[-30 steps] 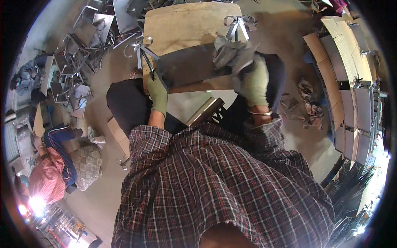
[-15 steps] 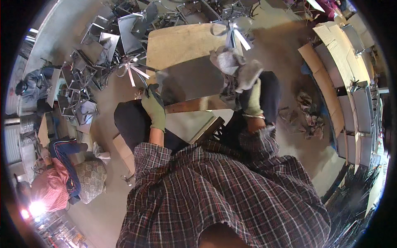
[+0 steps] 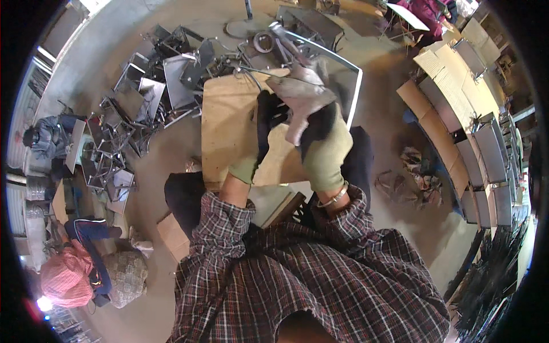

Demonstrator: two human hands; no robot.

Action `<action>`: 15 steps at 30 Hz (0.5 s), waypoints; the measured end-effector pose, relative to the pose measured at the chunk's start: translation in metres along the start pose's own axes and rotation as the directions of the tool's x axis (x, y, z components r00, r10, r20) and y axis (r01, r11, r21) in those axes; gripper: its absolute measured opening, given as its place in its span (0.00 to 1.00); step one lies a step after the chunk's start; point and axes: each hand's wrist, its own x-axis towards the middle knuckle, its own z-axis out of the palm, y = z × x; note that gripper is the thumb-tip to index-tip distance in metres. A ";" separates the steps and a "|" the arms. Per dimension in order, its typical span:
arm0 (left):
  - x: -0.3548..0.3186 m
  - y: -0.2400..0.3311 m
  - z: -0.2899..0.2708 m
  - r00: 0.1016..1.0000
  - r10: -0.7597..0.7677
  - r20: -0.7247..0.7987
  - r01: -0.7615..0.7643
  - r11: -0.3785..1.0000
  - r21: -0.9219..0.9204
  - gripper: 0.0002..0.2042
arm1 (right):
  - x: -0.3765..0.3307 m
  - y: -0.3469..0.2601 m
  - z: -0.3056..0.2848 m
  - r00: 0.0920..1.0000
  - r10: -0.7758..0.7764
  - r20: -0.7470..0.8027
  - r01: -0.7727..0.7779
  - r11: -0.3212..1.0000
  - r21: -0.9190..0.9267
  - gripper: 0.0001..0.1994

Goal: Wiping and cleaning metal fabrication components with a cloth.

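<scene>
A dark metal panel piece (image 3: 342, 80) with a bright edge is raised and tilted over the wooden board (image 3: 226, 128) in front of me. My left hand (image 3: 264, 123), in a green glove with a dark palm, is closed near the panel's lower left part, at a thin curved rod. Its fingertips are partly hidden. In my right hand (image 3: 326, 143), gloved the same way, a grey cloth (image 3: 303, 91) is bunched and pressed against the metal piece. The cloth covers much of the piece's near side, and the right fingers are mostly hidden behind it.
Beyond the board lies a heap of dark metal frames and panels (image 3: 177, 74). Stacked panels with cardboard (image 3: 457, 86) stand at the right, near crumpled rags (image 3: 420, 177) on the floor. A co-worker in a red checked shirt (image 3: 66, 274) sits at the lower left.
The panel, flat over the board before, is now lifted and turned to the right. My left hand has moved right, toward the right hand. The cloth has shifted left and up.
</scene>
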 end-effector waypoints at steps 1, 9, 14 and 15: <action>-0.003 0.007 -0.002 1.000 -0.004 -0.015 0.004 1.000 0.002 0.21 | -0.001 -0.008 0.003 0.997 -0.068 0.045 0.071 0.995 -0.067 0.15; 0.010 0.054 -0.037 0.935 -0.017 0.353 0.189 0.869 -0.457 0.15 | -0.014 -0.045 0.021 0.908 -0.211 0.362 0.210 0.977 0.043 0.20; -0.023 0.044 -0.040 0.974 0.224 0.024 -0.225 0.966 0.129 0.23 | -0.010 -0.060 0.015 0.878 -0.046 0.475 -0.477 -0.129 0.869 0.10; -0.025 0.034 -0.042 0.926 0.370 0.067 -0.367 0.848 0.383 0.23 | -0.014 -0.068 0.019 0.889 0.251 0.383 -0.423 0.127 0.897 0.10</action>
